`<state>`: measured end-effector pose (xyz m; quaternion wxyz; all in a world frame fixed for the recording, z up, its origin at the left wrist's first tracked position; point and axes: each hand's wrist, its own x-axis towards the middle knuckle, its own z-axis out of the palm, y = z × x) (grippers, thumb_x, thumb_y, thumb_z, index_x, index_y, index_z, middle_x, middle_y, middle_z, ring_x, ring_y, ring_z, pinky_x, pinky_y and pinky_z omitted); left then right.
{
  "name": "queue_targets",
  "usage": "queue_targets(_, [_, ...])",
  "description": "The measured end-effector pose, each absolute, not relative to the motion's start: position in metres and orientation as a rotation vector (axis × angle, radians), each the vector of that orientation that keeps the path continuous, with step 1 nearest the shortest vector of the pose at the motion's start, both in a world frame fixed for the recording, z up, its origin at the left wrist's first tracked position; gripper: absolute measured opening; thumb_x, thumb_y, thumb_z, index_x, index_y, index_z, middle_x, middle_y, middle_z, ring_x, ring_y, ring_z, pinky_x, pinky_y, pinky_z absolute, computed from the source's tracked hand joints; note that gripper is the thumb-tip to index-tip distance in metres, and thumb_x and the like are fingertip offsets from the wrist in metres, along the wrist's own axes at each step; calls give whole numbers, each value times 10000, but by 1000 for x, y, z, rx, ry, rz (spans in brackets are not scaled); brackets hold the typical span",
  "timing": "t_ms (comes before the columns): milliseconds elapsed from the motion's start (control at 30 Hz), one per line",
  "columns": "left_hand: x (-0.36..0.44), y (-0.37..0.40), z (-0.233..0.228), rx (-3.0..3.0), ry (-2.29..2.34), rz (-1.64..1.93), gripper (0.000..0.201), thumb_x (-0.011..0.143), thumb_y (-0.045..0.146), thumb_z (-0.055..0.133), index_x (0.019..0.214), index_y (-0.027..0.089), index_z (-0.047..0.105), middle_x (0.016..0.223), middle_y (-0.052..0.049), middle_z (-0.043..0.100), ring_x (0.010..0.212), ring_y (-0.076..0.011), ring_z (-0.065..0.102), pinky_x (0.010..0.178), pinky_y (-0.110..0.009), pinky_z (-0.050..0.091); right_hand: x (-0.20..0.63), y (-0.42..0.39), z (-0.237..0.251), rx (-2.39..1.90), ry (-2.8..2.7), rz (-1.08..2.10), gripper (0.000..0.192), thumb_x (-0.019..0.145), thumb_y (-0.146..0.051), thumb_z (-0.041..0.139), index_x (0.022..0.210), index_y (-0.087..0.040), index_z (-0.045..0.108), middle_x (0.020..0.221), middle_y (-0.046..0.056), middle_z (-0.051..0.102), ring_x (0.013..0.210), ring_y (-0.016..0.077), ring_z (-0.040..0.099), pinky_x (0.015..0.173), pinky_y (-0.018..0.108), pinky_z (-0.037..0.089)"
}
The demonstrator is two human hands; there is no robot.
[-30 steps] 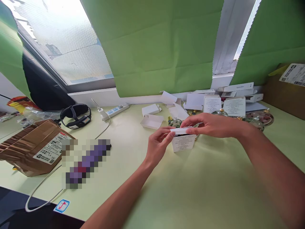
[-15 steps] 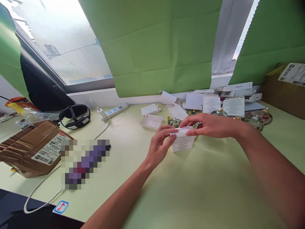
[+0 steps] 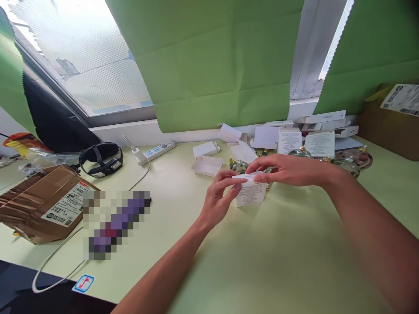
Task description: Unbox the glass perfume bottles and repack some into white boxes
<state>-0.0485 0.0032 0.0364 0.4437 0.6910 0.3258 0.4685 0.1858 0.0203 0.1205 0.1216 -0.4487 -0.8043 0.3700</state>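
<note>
A small white carton with fine print on its front stands upright on the pale green table. My left hand grips its left side, with the thumb at the upper front edge and a finger across the top. From the right, my right hand holds the carton's top, thumb in front and fingers behind. The top panel lies nearly flat between both hands. Right behind the carton, a shiny glass-like ornament is partly hidden by my fingers. Another round ornament with a gold cap sits behind my right wrist.
Two printed white cartons and several opened white boxes lie along the wall. At left are a brown cardboard box, a black head strap, a power strip and a white cable. Another brown box stands far right.
The carton's top panel sits lower and flatter under my fingers. My right fingers have shifted slightly left across it. The carton stays in the same spot.
</note>
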Motion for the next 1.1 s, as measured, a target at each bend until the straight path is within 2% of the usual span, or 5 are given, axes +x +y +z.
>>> queue_targets(167, [-47,3,37,1705,824,1172,196,915,323,576,1018,279,738,1179,-69,519,1133,-214,524,868,-299,468,186,20,120,-1282,-2348,1062,446,866,-614,492,1168,-323,643,1230,2,640,1069,232,594,841,326,467])
queue_targets(400, [-44,2,40,1572,835,1168,202,907,349,584,998,248,733,1165,-62,545,1042,-183,554,793,-260,480,186,22,120,-1322,-2337,1104,451,869,-607,493,1175,-305,630,1224,32,638,1023,239,609,785,323,477])
queue_targets(567, [-42,3,40,1472,849,1127,264,911,362,582,1136,253,665,1097,-52,649,999,-173,566,844,-275,462,184,21,122,-1292,-2331,1129,396,898,-517,497,1190,-279,617,1185,35,655,993,214,613,768,301,471])
queue_targets(733, [-42,5,37,1410,818,1094,331,916,375,574,1221,256,623,1146,-51,662,1023,-175,562,852,-274,442,183,20,124,-1297,-2335,1114,379,902,-495,501,1184,-275,625,1186,38,656,985,208,609,757,287,458])
queue_targets(1100, [-41,5,39,1421,824,1089,317,893,390,599,1160,224,642,1135,-67,674,1007,-192,583,827,-281,450,182,18,126,-1277,-2328,1146,418,894,-512,492,1197,-251,615,1199,63,646,1018,226,604,792,312,468])
